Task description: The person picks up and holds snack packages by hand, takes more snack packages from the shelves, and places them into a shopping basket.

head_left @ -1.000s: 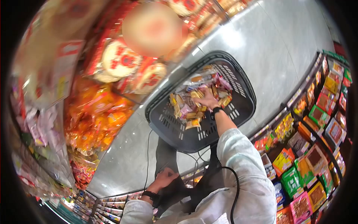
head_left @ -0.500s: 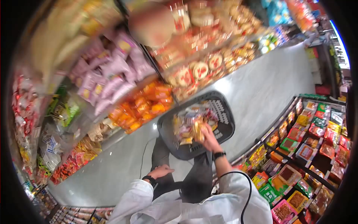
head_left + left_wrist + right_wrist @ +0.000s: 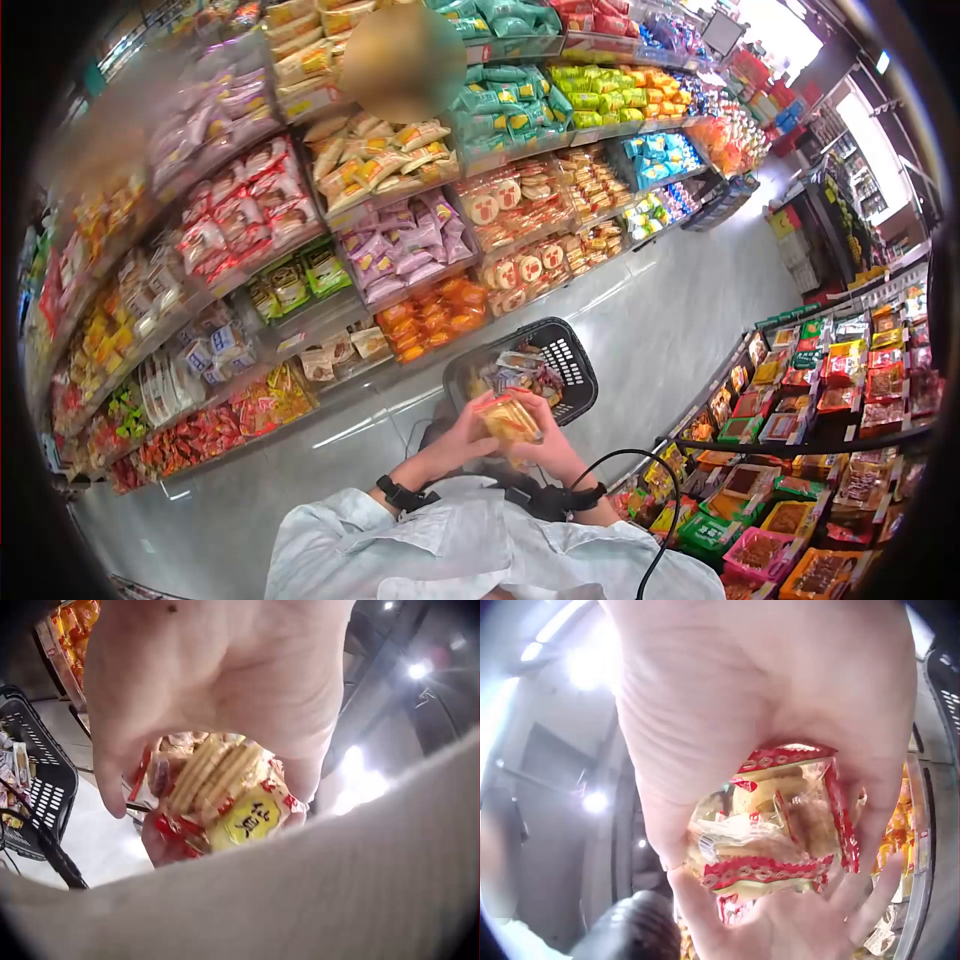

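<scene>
Held up in front of the chest are wrapped biscuits [image 3: 512, 418], between my left hand [image 3: 455, 447] and my right hand [image 3: 556, 455]. The left wrist view shows stacked, ridged biscuits [image 3: 217, 772] in clear film with red trim and a yellow label [image 3: 255, 820]; the left hand's fingers and thumb curl about them. From the right wrist, a clear wrapper with red edges [image 3: 769, 868] sits in the right hand's grip, the left fingers [image 3: 780, 930] against its far side. Beyond the hands stands a black basket [image 3: 590, 388], loosely filled with small packaged snacks [image 3: 535, 370].
Tiered bins of wrapped snacks rise ahead and to the left, among them orange packs [image 3: 432, 318] and purple packs [image 3: 410, 245]. A sloped rack of packaged foods [image 3: 790, 430] lines the right side. Grey floor [image 3: 680, 300] runs between them. A black cable [image 3: 672, 490] loops beside the right arm.
The right hand has come out of the basket with wrapped biscuits and drawn them toward the chest. The left hand has risen from the lap to hold them too. The head view has tilted up toward the shelves.
</scene>
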The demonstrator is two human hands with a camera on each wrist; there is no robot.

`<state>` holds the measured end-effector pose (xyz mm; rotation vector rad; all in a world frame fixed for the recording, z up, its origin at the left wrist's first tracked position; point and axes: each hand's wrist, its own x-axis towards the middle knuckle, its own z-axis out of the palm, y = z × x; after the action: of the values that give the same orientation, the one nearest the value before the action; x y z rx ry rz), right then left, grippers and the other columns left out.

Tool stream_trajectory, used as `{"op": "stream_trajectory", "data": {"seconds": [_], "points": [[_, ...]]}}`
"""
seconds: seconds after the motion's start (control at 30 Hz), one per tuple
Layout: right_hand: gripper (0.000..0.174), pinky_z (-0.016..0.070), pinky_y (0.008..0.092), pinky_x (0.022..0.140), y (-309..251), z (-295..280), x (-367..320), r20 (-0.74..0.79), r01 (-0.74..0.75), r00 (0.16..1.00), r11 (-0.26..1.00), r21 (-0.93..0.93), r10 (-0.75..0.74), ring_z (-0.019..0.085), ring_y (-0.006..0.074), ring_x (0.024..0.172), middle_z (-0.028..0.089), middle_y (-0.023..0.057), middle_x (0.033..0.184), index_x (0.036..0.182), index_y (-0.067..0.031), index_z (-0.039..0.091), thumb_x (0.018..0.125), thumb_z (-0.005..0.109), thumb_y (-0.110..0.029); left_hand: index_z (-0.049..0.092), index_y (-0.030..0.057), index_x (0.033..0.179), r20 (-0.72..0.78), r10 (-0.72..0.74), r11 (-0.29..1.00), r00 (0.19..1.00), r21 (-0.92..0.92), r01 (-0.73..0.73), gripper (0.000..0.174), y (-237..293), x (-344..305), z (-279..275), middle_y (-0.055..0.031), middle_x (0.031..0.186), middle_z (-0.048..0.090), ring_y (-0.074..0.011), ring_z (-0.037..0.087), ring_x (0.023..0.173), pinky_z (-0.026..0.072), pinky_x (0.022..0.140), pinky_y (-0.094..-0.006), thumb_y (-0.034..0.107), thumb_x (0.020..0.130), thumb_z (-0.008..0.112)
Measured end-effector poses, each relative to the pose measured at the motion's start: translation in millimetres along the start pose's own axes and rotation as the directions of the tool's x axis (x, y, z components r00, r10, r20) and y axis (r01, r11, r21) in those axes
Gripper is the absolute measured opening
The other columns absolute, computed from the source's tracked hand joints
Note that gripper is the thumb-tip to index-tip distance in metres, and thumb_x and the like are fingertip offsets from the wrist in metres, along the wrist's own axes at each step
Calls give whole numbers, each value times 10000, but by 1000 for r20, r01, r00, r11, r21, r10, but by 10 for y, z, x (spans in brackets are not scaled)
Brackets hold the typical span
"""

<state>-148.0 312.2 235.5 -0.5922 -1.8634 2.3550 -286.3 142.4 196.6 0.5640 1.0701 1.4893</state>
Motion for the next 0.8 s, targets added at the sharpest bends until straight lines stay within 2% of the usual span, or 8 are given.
{"op": "stream_trajectory", "data": {"seconds": [0.03, 0.07, 0.17, 0.2, 0.3, 0.43, 0.53, 0.8], "points": [[810, 420, 338, 1095, -79, 113, -133, 25, 41, 999, 998, -56, -39, 493, 201, 1307, 461, 103, 1427, 1492, -84, 351, 790, 755, -75, 80, 133, 1611, -24, 76, 994, 997, 80, -74, 871, -33, -126, 160, -95, 1557, 347, -231, 389, 1428, 362, 1159, -397, 269, 986, 671], [859, 370, 352, 1140, -193, 186, -236, 30, 17, 999, 994, -111, -14, 441, 201, 1355, 440, 100, 1443, 1485, -69, 353, 760, 813, -95, 54, 128, 1606, -53, 19, 996, 998, -87, -23, 941, -10, -259, 298, -82, 1560, 348, -234, 389, 1440, 364, 1171, -408, 231, 949, 720], [850, 391, 387, 1139, -195, 200, -600, 134, 72, 990, 979, -190, -47, 440, 244, 1385, 438, 132, 1483, 1488, -69, 385, 786, 858, -139, 40, 182, 1613, -105, -92, 955, 990, -290, 58, 975, -77, -673, 725, -91, 1612, 269, -261, 333, 1481, 387, 1160, -492, 319, 947, 738], [846, 395, 387, 1132, -135, 200, -745, 160, 71, 986, 981, -178, -42, 450, 248, 1371, 460, 138, 1452, 1491, -59, 380, 792, 850, -139, 53, 186, 1604, -101, -58, 963, 993, -268, 29, 994, 48, -786, 957, -82, 1600, 297, -278, 377, 1457, 412, 1141, -496, 352, 926, 760], [843, 393, 386, 1130, -64, 231, -1227, 173, 50, 985, 983, -176, -19, 454, 249, 1361, 460, 141, 1441, 1487, -50, 380, 794, 848, -151, 87, 187, 1597, -115, -27, 972, 993, -233, 0, 978, -383, -1047, 1154, -80, 1580, 336, -281, 417, 1429, 427, 1130, -490, 364, 917, 768], [852, 359, 397, 1152, 127, 258, -1726, 107, 150, 986, 953, -262, -125, 436, 291, 1380, 443, 166, 1447, 1484, -34, 371, 784, 844, -140, 190, 107, 1577, -93, -36, 988, 995, -155, 21, 963, -443, -1260, 1446, -89, 1535, 405, -252, 458, 1397, 430, 1126, -428, 374, 884, 803], [844, 351, 406, 1161, 13, 270, -2013, 80, 186, 982, 939, -290, -170, 429, 306, 1388, 449, 180, 1447, 1487, -32, 355, 798, 832, -134, 342, 44, 1513, -155, -15, 990, 988, -138, -7, 836, -385, -1351, 1742, -70, 1432, 510, -191, 504, 1335, 421, 1114, -368, 294, 867, 809], [753, 399, 394, 1123, -269, 242, -2382, -80, 159, 979, 953, -258, -185, 498, 300, 1333, 493, 186, 1419, 1499, -36, 350, 869, 750, -132, 258, 48, 1546, -21, 21, 999, 1000, -45, -22, 892, -373, -1176, 1829, -109, 1471, 467, -224, 470, 1370, 404, 1136, -397, 347, 887, 779]]}}
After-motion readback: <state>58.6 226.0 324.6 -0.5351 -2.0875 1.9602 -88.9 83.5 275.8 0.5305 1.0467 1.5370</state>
